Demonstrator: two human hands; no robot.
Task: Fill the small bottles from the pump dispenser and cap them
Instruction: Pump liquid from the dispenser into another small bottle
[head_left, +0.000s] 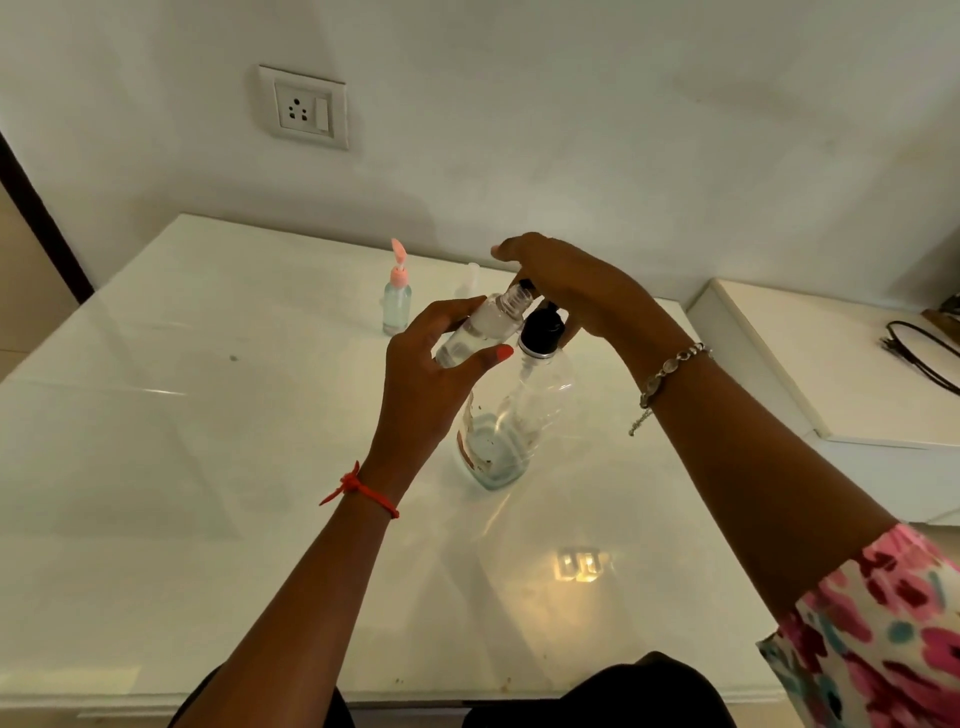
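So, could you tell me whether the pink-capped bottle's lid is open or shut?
Open: the pink lid stands flipped up above the pink-capped bottle.

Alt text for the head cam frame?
A left hand holds a small clear bottle tilted, its open neck at the nozzle of a nearly empty pump dispenser, while the right hand covers the black pump head. Behind, a pink-capped bottle stands on the white table.

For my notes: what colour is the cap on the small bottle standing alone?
The cap is pink, seen best in the head view.
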